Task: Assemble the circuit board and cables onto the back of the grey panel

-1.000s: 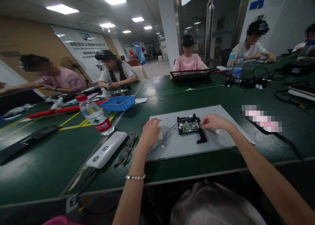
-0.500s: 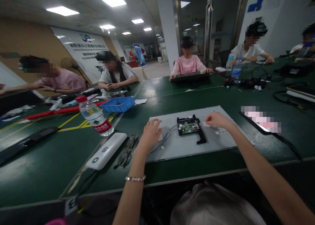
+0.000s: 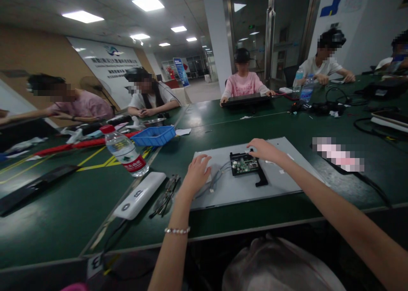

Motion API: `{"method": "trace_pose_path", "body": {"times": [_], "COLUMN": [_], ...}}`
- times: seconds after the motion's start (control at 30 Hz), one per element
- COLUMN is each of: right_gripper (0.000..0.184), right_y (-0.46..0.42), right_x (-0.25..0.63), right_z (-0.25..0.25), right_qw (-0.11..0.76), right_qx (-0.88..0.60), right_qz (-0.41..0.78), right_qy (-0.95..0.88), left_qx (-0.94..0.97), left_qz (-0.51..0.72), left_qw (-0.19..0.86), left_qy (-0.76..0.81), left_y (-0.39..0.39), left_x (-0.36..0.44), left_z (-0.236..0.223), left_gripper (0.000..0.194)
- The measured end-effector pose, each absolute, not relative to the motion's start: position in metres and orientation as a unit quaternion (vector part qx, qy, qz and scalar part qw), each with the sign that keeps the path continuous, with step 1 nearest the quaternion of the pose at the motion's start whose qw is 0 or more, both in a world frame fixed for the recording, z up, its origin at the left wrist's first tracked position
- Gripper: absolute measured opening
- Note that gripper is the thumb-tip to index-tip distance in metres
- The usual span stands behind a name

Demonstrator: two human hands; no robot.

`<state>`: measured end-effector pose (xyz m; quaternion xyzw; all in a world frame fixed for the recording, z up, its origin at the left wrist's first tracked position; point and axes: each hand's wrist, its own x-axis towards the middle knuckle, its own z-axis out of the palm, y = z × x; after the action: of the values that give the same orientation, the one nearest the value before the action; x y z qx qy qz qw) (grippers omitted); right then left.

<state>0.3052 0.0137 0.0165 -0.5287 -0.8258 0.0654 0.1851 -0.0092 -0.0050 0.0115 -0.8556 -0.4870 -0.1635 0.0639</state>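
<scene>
A flat grey display panel (image 3: 219,197) lies on the green table in front of me. On its middle sits a black plastic bracket (image 3: 262,178) holding a green circuit board (image 3: 244,167). Thin grey cables (image 3: 219,172) run from the board's left side over the panel. My left hand (image 3: 198,174) rests at the panel's left edge, fingers apart, partly covering a small white piece there. With bent fingers drawn together, my right hand (image 3: 263,150) is at the bracket's upper right corner; what lies between its fingertips is too small to make out.
Left of the panel are eyeglasses (image 3: 165,197), a white power bank (image 3: 140,195), a water bottle (image 3: 126,151) and a blue tray (image 3: 154,136). A phone (image 3: 334,155) with a cable lies at right. Several people sit around the table; one holds a dark panel (image 3: 248,100).
My right hand has moved left, from the panel's right part to the bracket's upper corner. My left hand stays at the panel's left edge.
</scene>
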Motion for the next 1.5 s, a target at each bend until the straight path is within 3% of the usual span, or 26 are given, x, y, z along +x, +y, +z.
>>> {"method": "trace_pose_path", "body": {"times": [0.17,0.47,0.93,1.23,1.5], "right_gripper": [0.025,0.030,0.029,0.026,0.028], "right_y": [0.027,0.023,0.001,0.006,0.009], "right_x": [0.291,0.304,0.334,0.334,0.342], "right_z": [0.010,0.016,0.006,-0.003,-0.006], "right_qw": [0.124,0.172,0.136,0.114,0.142], "right_qx": [-0.570,-0.613,-0.573,-0.585,-0.556], "right_qz": [0.073,0.061,0.086,0.016,0.036], "right_qy": [-0.809,-0.769,-0.804,-0.803,-0.818], "left_qx": [-0.862,-0.868,-0.882,-0.887,-0.885], "left_qz": [-0.167,-0.177,-0.193,-0.105,-0.106], "left_qw": [0.064,0.059,0.003,-0.123,-0.217], "left_qy": [-0.474,-0.460,-0.429,-0.432,-0.399], "left_y": [-0.006,-0.004,-0.008,0.011,0.026], "left_x": [-0.008,-0.008,0.013,0.084,0.076], "left_z": [0.012,0.011,0.016,0.030,0.011], "left_gripper": [0.035,0.034,0.034,0.079,0.098]}}
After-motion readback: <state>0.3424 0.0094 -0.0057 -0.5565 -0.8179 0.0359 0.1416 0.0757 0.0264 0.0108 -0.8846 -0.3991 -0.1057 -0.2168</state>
